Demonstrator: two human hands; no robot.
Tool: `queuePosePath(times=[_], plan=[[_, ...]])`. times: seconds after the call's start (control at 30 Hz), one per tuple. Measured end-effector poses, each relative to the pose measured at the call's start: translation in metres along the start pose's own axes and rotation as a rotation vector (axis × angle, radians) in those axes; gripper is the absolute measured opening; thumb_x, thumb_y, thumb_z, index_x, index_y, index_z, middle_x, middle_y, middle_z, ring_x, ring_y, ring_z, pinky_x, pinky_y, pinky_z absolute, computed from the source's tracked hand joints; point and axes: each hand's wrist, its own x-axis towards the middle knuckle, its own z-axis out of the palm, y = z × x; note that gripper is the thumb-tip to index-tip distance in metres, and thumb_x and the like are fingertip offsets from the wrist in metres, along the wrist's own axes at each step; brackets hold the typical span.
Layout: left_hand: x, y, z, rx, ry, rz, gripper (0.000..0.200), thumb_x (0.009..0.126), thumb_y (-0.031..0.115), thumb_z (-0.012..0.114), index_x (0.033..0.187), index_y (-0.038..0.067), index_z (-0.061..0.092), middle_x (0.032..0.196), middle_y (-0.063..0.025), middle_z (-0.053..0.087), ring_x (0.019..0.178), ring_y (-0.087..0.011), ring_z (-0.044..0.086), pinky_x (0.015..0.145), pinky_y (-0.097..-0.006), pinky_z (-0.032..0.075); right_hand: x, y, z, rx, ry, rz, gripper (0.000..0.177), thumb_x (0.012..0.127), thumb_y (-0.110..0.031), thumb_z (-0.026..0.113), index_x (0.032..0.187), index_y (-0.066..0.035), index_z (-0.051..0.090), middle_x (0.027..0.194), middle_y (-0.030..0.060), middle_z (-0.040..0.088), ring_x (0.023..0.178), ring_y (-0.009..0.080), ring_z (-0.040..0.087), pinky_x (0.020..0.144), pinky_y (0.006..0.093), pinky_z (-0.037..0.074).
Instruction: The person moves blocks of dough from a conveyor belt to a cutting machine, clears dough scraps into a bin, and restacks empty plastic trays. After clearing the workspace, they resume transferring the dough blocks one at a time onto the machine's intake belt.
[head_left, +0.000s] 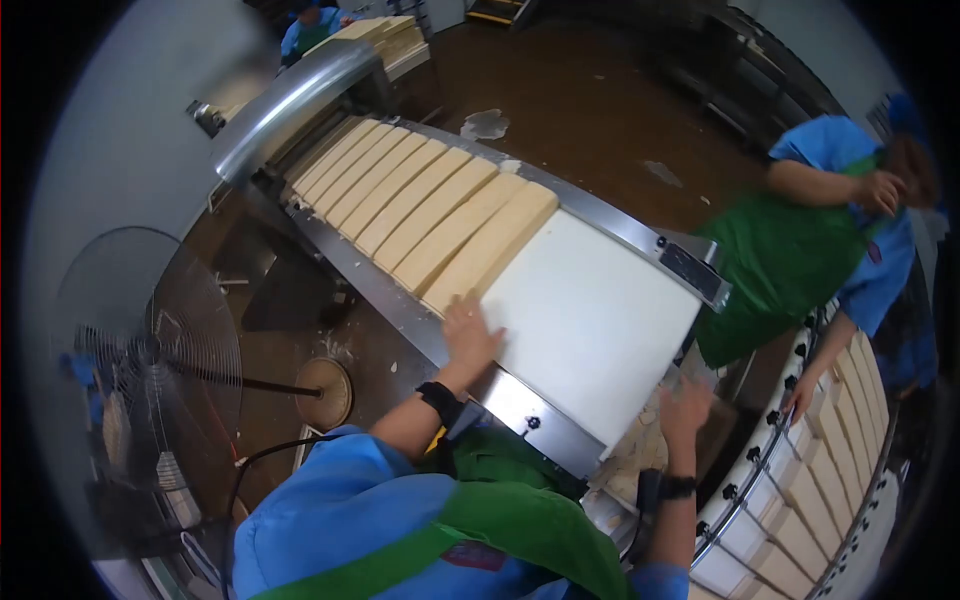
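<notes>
A row of long, pale cream slabs lies side by side on the white conveyor belt. At the near end of the last slab is my left hand, its fingers spread and touching or very close to the slab's edge. My right hand hovers past the belt's end, somewhat blurred, with its fingers apart and nothing visible in it. Below it, pale scraps partly show beneath the belt's end.
A curved metal hood spans the belt's far end. To the right, a co-worker in a green apron reaches to a second, curved conveyor carrying similar slabs. A floor fan stands left. Another person is at the back.
</notes>
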Motion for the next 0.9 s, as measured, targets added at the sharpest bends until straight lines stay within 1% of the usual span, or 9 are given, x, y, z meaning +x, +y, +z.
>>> queuePosePath(times=[0.13, 0.23, 0.33, 0.4, 0.5, 0.57, 0.7, 0.83, 0.9], plan=[[0.041, -0.069, -0.004, -0.041, -0.050, -0.201, 0.089, 0.069, 0.029, 0.080, 0.135, -0.004, 0.031, 0.125, -0.0282, 0.044, 0.117, -0.0403, 0.042, 0.101, -0.0464, 0.037, 0.083, -0.103, 0.060, 0.123, -0.162, -0.061, 0.056, 0.079, -0.033, 0.067, 0.126, -0.004, 0.056, 0.140, 0.0246, 0.042, 0.132, 0.0425, 0.033, 0.108, 0.0534, 0.027], [0.061, -0.087, 0.006, -0.137, -0.370, -0.223, 0.087, 0.067, 0.030, 0.081, 0.131, -0.006, 0.033, 0.121, -0.0256, 0.045, 0.115, -0.0390, 0.044, 0.099, -0.0440, 0.039, 0.135, -0.176, 0.101, 0.110, -0.283, -0.037, 0.068, 0.079, -0.035, 0.067, 0.135, -0.002, 0.046, 0.145, 0.0217, 0.036, 0.136, 0.0401, 0.026, 0.110, 0.0533, 0.023], [0.069, -0.095, 0.004, -0.124, -0.362, -0.061, 0.086, 0.066, 0.029, 0.082, 0.127, -0.007, 0.033, 0.118, -0.0234, 0.046, 0.112, -0.0384, 0.046, 0.097, -0.0425, 0.041, 0.182, -0.249, 0.119, 0.102, -0.321, -0.022, 0.079, 0.082, -0.043, 0.064, 0.142, 0.000, 0.035, 0.149, 0.0214, 0.030, 0.137, 0.0387, 0.025, 0.110, 0.0520, 0.023], [0.074, -0.092, -0.002, -0.123, -0.440, 0.003, 0.092, 0.065, 0.028, 0.083, 0.131, -0.009, 0.029, 0.123, -0.0302, 0.042, 0.115, -0.0446, 0.043, 0.099, -0.0464, 0.039, 0.211, -0.291, 0.125, 0.129, -0.313, -0.008, 0.081, 0.086, -0.048, 0.058, 0.146, -0.003, 0.030, 0.152, 0.0218, 0.023, 0.137, 0.0391, 0.025, 0.110, 0.0512, 0.023], [0.070, -0.093, 0.007, -0.013, -0.397, 0.083, 0.097, 0.069, 0.041, 0.079, 0.131, -0.014, 0.030, 0.121, -0.0286, 0.044, 0.112, -0.0413, 0.044, 0.097, -0.0446, 0.040, 0.247, -0.338, 0.132, 0.127, -0.296, -0.007, 0.079, 0.088, -0.054, 0.052, 0.148, -0.008, 0.028, 0.154, 0.0222, 0.017, 0.138, 0.0397, 0.025, 0.110, 0.0505, 0.025], [0.071, -0.087, 0.001, 0.004, -0.388, 0.089, 0.104, 0.071, 0.055, 0.073, 0.134, -0.016, 0.029, 0.117, -0.0273, 0.046, 0.107, -0.0381, 0.047, 0.093, -0.0424, 0.042, 0.264, -0.358, 0.136, 0.154, -0.357, 0.037, 0.077, 0.089, -0.058, 0.047, 0.149, -0.014, 0.027, 0.155, 0.0231, 0.013, 0.138, 0.0405, 0.025, 0.109, 0.0496, 0.028], [0.072, -0.085, 0.001, 0.021, -0.383, 0.075, 0.099, 0.068, 0.050, 0.075, 0.131, -0.014, 0.032, 0.111, -0.0227, 0.050, 0.102, -0.0356, 0.052, 0.090, -0.0411, 0.045, 0.275, -0.383, 0.125, 0.122, -0.419, 0.121, 0.077, 0.090, -0.060, 0.046, 0.150, -0.015, 0.027, 0.155, 0.0240, 0.011, 0.140, 0.0407, 0.024, 0.109, 0.0484, 0.029], [0.070, -0.084, -0.001, 0.019, -0.393, 0.110, 0.093, 0.070, 0.043, 0.075, 0.131, -0.012, 0.033, 0.112, -0.0240, 0.050, 0.103, -0.0367, 0.051, 0.090, -0.0421, 0.044, 0.263, -0.367, 0.104, 0.058, -0.350, 0.237, 0.067, 0.080, -0.047, 0.061, 0.129, -0.008, 0.040, 0.138, 0.0239, 0.031, 0.112, 0.0419, 0.051, 0.091, 0.0449, 0.048], [0.070, -0.085, 0.001, -0.060, -0.416, 0.177, 0.089, 0.069, 0.036, 0.077, 0.130, -0.011, 0.034, 0.113, -0.0264, 0.050, 0.104, -0.0394, 0.049, 0.091, -0.0456, 0.043, 0.255, -0.339, 0.082, 0.097, -0.396, 0.378, 0.074, 0.076, -0.046, 0.065, 0.132, -0.007, 0.037, 0.137, 0.0238, 0.032, 0.115, 0.0417, 0.050, 0.092, 0.0448, 0.048]])
